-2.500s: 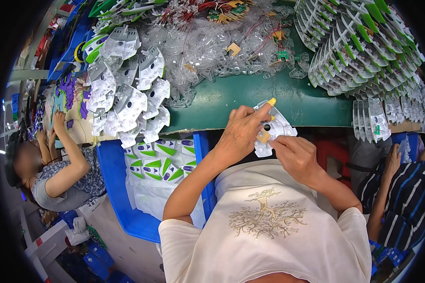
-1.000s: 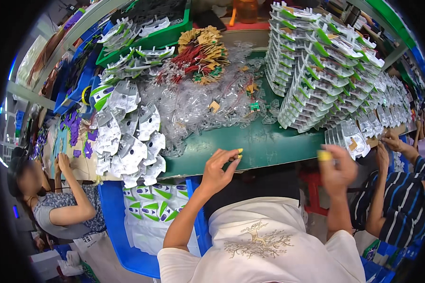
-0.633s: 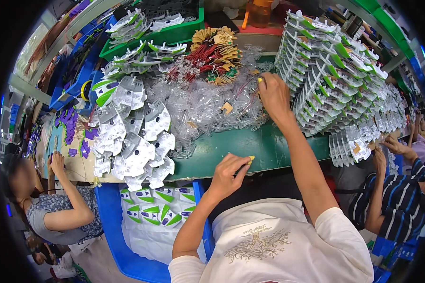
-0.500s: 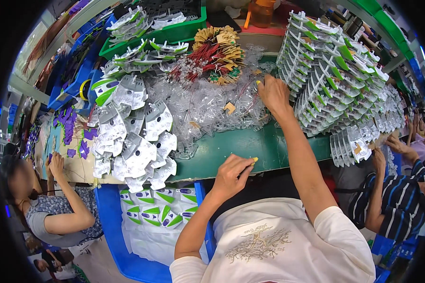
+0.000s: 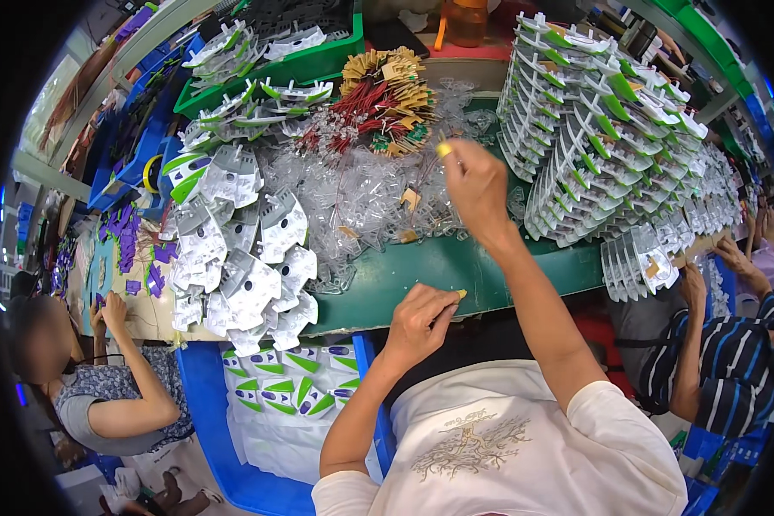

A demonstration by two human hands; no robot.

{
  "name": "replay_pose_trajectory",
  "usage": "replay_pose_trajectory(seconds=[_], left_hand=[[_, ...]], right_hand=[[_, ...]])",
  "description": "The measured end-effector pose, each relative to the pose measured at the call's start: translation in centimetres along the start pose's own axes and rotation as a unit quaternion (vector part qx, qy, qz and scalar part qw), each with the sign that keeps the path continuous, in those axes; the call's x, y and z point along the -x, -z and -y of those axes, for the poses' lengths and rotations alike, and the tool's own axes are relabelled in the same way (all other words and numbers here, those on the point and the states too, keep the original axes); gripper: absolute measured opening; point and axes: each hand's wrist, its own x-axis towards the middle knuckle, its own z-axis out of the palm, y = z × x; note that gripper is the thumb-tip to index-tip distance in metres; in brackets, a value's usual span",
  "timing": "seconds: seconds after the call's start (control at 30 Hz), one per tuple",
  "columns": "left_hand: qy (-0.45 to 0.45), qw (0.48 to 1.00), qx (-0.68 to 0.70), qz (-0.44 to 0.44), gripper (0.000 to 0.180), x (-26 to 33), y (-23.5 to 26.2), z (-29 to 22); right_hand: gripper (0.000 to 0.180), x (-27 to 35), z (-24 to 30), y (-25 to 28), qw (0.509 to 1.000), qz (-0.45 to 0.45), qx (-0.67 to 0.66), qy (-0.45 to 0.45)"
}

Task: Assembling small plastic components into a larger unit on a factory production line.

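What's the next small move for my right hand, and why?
Probably lower the right hand slightly and pinch one piece from the pile of clear plastic parts: it reaches over that pile, and the left hand looks free. Blur hides whether the right grip already holds something.

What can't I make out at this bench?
In the head view:
What the right hand may hold: too small and blurred.
Palm of the left hand: hidden by its back.
Top of the orange container: cut off by upper edge.
Bench under the clear parts: covered by them.
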Motion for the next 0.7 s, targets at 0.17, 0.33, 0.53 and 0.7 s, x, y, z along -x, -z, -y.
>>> replay_pose_trajectory(seconds=[0.17, 0.33, 0.53, 0.7], left_hand=[[-0.005, 1.000, -0.009, -0.013, 0.020, 0.1, -0.2, -0.1], [-0.013, 1.000, -0.006, -0.003, 0.020, 0.0, -0.2, -0.2], [-0.020, 1.000, -0.012, -0.007, 0.019, 0.0, -0.4, 0.0], [-0.026, 1.000, -0.009, -0.007, 0.020, 0.0, -0.3, 0.0]], right_hand=[[0.020, -4.2, -5.6, -2.3, 0.976, 0.057, 0.205, -0.050], [0.019, -5.9, -8.0, -4.3, 0.961, 0.073, 0.251, -0.086], [0.019, -7.3, -8.4, -4.9, 0.919, 0.179, 0.329, -0.119], [0.018, -8.6, -7.8, -4.6, 0.915, 0.197, 0.320, -0.145]])
